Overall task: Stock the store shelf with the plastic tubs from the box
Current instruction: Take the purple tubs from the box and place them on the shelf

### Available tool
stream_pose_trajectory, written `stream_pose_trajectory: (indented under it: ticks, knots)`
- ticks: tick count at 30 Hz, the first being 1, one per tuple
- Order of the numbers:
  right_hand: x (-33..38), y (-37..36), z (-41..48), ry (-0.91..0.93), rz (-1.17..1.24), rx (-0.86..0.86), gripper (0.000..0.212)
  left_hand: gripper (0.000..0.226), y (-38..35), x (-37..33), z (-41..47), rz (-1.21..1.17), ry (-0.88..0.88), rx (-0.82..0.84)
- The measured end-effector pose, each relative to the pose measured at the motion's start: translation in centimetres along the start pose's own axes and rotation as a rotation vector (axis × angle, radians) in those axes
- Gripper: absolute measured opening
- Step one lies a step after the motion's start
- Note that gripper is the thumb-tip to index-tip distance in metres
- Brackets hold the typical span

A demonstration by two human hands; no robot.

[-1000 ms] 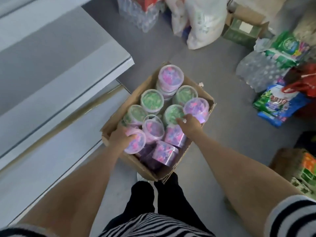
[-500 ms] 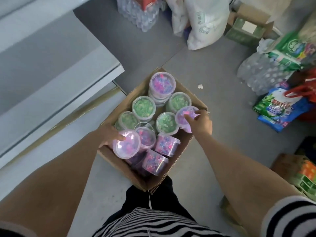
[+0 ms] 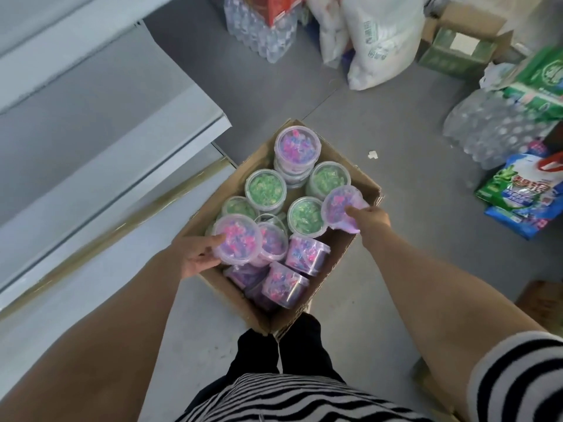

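Legs in dark trousers stand nearest my view, at the near corner of the cardboard box. The box sits open on the grey floor.

I record both hands clamped, each on one plastic tub, and well apart. The left hand grips a pink-filled tub over the box's left side, thumb on the lid and fingers curled under it. The right hand pinches a purple-filled tub at the box's right wall, its lid tilted toward me.

Inside the box, at the near end, two pink tubs lie on their sides. Further in, four green-filled tubs stand upright with lids on. A stack of pink tubs occupies the far corner.

The white store shelf runs along the left, just beside the box. Beyond the box, on the floor, I note shrink-wrapped water bottles, white sacks, a green carton and, to the right, detergent bags.
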State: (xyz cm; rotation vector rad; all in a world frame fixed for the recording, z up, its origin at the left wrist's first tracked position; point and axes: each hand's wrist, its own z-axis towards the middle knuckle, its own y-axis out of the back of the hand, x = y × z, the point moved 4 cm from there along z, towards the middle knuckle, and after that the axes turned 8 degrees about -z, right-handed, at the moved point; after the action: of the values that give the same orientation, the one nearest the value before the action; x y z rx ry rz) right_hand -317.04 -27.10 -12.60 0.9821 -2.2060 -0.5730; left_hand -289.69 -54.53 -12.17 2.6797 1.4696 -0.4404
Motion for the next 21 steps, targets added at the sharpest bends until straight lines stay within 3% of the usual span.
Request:
stream_pose_trajectory:
  ticks: [3, 6, 10, 13, 21]
  knots:
    - [-0.2, -0.5, -1.7, 0.004, 0.068, -0.009, 0.034, 0.074, 0.2, 0.2, -1.1, -0.115, -0.051, 0.038]
    - [-0.5, -1.1, -3.7, -0.008, 0.172, 0.036, 0.040, 0.065, 0.2, 0.4, -2.6, -0.158, -0.120, 0.113]
    - [-0.7, -2.2, -7.7, -0.018, 0.361, 0.160, 0.040, 0.038, 0.7, 0.8, -3.5, -0.132, -0.223, 0.180]
    - [-0.9, -3.1, -10.6, -0.015, 0.440, 0.232, 0.037, 0.043, 1.5, 0.9, -4.3, -0.128, -0.293, 0.158]
    - [0.2, -4.2, -19.5, 0.126, 0.483, 0.363, 0.094, 0.067, 5.7, 2.1, -11.0, -0.241, -0.433, 0.149]
